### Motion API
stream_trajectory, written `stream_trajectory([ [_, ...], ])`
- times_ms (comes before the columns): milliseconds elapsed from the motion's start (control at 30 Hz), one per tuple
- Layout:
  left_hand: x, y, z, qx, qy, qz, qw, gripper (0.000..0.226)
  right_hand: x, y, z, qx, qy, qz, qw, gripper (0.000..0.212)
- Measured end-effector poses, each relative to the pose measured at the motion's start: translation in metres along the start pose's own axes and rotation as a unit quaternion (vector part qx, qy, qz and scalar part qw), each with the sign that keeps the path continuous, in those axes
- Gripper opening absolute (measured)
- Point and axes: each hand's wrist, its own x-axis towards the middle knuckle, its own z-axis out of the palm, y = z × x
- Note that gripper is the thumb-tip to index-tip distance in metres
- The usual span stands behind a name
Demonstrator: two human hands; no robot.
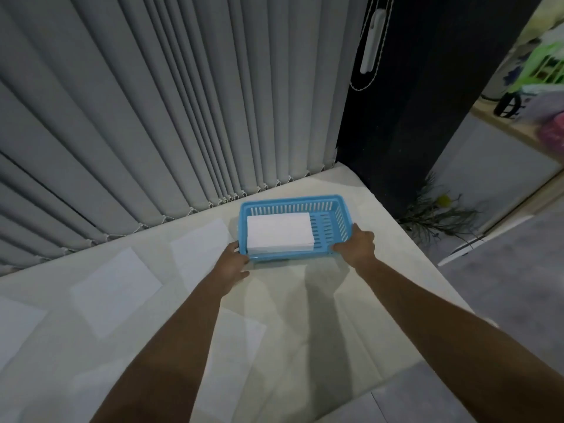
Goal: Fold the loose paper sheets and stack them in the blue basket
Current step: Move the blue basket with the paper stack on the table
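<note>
A blue slotted basket (pixel 337 215) sits near the far right corner of a pale table (pixel 308 306). Inside it, toward its left side, lies a stack of folded white paper (pixel 279 231). My left hand (pixel 232 264) grips the basket's near left corner. At the near right corner, my right hand (pixel 357 245) holds the rim. Loose flat white sheets lie on the table: one at the left (pixel 117 290), one behind it by the basket (pixel 200 251), one at the far left edge (pixel 18 328), and one under my left forearm (pixel 235 346).
Grey vertical blinds (pixel 152 117) hang right behind the table. A dark panel (pixel 427 102) stands at the back right corner. To the right, the table's edge drops to a grey floor (pixel 503 294), where a plant (pixel 436 212) and cluttered shelves stand.
</note>
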Motion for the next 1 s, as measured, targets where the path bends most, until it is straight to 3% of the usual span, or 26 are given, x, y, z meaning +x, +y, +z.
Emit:
stream_trajectory([
  [333, -0.049, -0.034, -0.026, 0.043, -0.056, 0.03, 0.997, 0.037, -0.175, 0.062, 0.049, 0.134, 0.127, 0.083, 0.979, 0.055],
  [533, -0.066, -0.058, -0.025, 0.039, -0.06, 0.058, 0.996, 0.028, -0.217, 0.072, 0.069, 0.158, 0.156, 0.087, 0.971, 0.063],
  [667, -0.078, -0.071, -0.027, 0.091, -0.05, 0.092, 0.99, 0.025, -0.226, 0.074, 0.08, 0.139, 0.16, 0.089, 0.973, 0.071],
  [767, -0.077, -0.085, -0.04, 0.173, -0.011, 0.094, 0.98, 0.05, -0.229, 0.071, 0.08, 0.099, 0.158, 0.099, 0.977, 0.075],
  [833, -0.077, -0.099, -0.052, 0.201, 0.019, 0.097, 0.974, 0.054, -0.23, 0.066, 0.079, 0.042, 0.168, 0.1, 0.98, 0.078],
  [1000, -0.089, -0.123, -0.081, 0.231, 0.106, 0.107, 0.961, 0.048, -0.233, 0.045, 0.089, -0.089, 0.17, 0.01, 0.981, 0.075],
])
